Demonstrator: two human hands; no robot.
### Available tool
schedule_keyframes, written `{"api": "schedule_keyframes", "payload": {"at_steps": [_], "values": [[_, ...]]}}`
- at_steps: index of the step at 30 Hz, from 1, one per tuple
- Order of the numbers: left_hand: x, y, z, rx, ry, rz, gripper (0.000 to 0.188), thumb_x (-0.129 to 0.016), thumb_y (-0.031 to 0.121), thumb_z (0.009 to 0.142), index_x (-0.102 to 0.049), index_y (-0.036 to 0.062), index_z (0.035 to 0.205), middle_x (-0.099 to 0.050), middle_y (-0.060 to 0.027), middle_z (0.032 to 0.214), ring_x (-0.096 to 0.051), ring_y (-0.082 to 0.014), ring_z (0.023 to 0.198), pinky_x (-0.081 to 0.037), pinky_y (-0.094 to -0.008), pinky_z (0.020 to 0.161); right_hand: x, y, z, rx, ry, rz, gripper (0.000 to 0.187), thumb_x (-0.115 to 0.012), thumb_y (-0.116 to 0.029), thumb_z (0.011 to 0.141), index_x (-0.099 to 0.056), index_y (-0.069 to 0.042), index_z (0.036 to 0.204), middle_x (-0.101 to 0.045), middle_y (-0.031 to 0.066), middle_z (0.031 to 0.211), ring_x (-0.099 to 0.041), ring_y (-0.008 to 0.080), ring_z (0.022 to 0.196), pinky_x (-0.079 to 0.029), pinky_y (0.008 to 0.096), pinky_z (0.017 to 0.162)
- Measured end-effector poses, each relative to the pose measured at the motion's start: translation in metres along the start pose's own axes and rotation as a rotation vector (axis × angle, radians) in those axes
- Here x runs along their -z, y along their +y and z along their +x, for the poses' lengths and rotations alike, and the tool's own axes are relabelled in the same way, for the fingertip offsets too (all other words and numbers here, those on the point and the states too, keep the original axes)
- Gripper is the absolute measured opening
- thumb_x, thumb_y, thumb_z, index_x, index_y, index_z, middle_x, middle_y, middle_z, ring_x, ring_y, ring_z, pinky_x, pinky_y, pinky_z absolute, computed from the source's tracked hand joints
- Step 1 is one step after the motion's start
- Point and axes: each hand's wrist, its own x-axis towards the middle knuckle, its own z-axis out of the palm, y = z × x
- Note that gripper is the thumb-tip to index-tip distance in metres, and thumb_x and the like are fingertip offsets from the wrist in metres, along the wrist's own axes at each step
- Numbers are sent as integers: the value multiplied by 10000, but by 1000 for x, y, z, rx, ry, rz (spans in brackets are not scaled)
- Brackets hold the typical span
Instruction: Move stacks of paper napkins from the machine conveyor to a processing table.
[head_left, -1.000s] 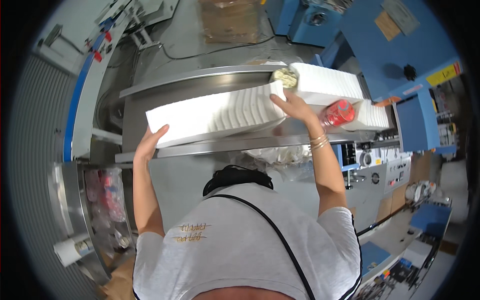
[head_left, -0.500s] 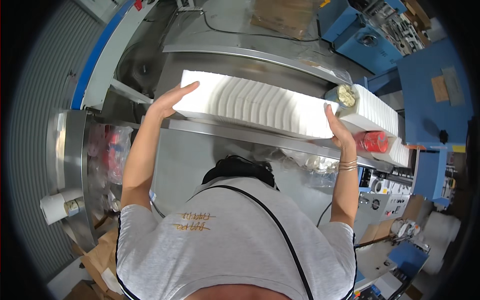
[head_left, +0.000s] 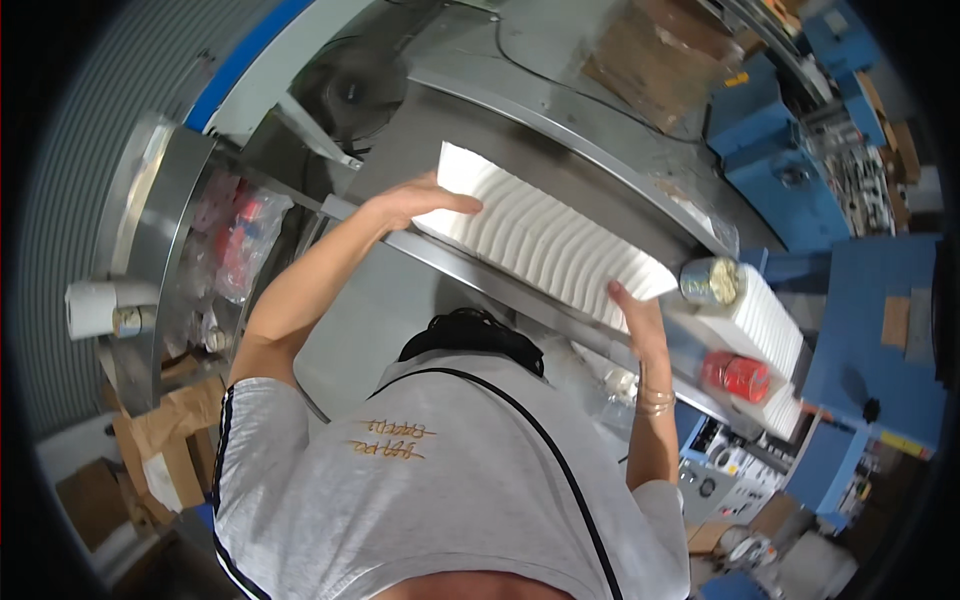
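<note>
A long white stack of many thin layers (head_left: 545, 235) spans the space between my two hands, slanting from upper left down to the right. My left hand (head_left: 425, 198) grips its left end, the thumb lying on top. At the right end my right hand (head_left: 638, 318) presses in, its thumb against the near upper edge. Fingers underneath are hidden. The stack is over a grey metal channel (head_left: 405, 135) with raised side rails; whether it rests on the channel floor cannot be made out.
Right of the stack are a container of pale crumpled material (head_left: 712, 280), similar white stacks (head_left: 768, 318) and a red cylindrical container (head_left: 735, 376). A blue cabinet (head_left: 850, 300) stands farther right. Plastic bags (head_left: 245, 240) and a white roll (head_left: 92, 308) lie left; a metal rail (head_left: 470, 283) runs nearest me.
The view has turned, so the channel and surroundings appear more slanted. Both hands still hold the white stack, its right end now lower in the picture and its layers more curved.
</note>
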Motion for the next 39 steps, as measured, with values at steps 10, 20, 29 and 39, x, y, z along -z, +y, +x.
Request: {"api": "schedule_keyframes", "payload": {"at_steps": [10, 20, 29, 39], "values": [[35, -1, -69, -319, 273, -130, 838, -830, 229, 695, -395, -71, 1345, -520, -191, 1306, -428, -265, 1273, -333, -331, 1070, -39, -40, 13, 158, -3, -20, 719, -710, -238, 797, -383, 14, 1386, -470, 102, 1363, -436, 238, 1239, -307, 352, 1057], [222, -75, -253, -400, 717, -317, 736, -774, 169, 723, -421, -9, 1344, -523, -127, 1288, -492, -224, 1191, -389, -345, 1018, -315, -152, 58, 424, -463, 7, 612, -701, -112, 788, -435, 59, 1313, -524, 132, 1262, -493, 219, 1158, -346, 336, 1016], [348, -212, -437, -163, 1249, -575, 798, -773, 332, 752, -405, -41, 1353, -528, -177, 1296, -503, -263, 1200, -366, -365, 1030, -631, -196, 73, 456, -1139, -81, 557, -713, -285, 826, -512, -13, 1268, -578, 51, 1165, -539, 155, 1065, -429, 306, 911], [419, -266, -485, 1, 1226, -816, 756, -541, 541, 888, -372, 31, 1421, -384, -122, 1462, -310, -243, 1371, -214, -351, 1118, -869, -230, 138, 242, -1439, -573, 641, -675, -513, 817, -591, -16, 1212, -617, 91, 1172, -561, 156, 1073, -447, 319, 911]]}}
